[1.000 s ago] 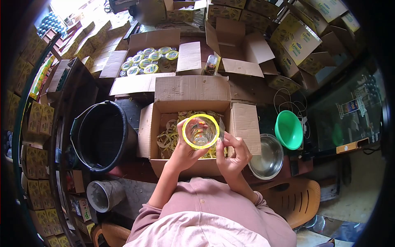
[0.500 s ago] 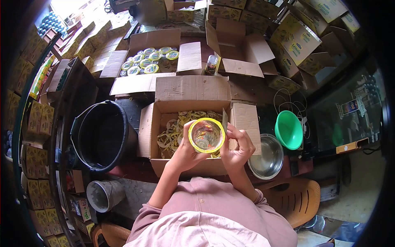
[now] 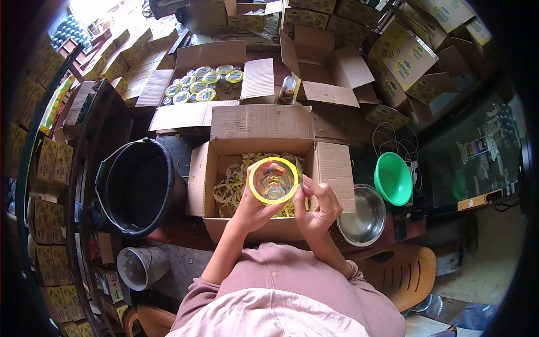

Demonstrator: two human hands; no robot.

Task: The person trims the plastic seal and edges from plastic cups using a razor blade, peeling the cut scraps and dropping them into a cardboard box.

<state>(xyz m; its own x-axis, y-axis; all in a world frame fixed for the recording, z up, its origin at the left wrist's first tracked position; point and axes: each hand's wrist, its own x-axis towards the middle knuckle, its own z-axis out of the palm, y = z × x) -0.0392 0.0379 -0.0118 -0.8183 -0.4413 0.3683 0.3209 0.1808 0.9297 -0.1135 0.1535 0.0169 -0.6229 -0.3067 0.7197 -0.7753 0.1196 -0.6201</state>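
My left hand [image 3: 254, 208] is wrapped round the side of a clear cup [image 3: 274, 190] with a bright yellow rim. The cup's open mouth faces me, and coloured print shows through its wall. At the right side of the rim, my right hand [image 3: 318, 209] pinches a thin, flat, blade-like piece [image 3: 300, 166], seen nearly edge-on, so its exact kind is unclear. Below both hands stands an open cardboard box [image 3: 263, 147] holding a heap of curled yellow and whitish strips [image 3: 230, 182].
A black bucket [image 3: 178, 188] stands left of the box, a grey bucket [image 3: 160, 259] lower. To the right are a metal bowl [image 3: 362, 219] and a green bowl [image 3: 393, 178]. Behind are a carton of lidded cups [image 3: 210, 49], a single cup [image 3: 287, 90] and an open carton [image 3: 331, 92].
The cup and both hands have shifted slightly left and up. The cup has tilted, showing more of its inside, and the thin piece stays by the rim's right side.
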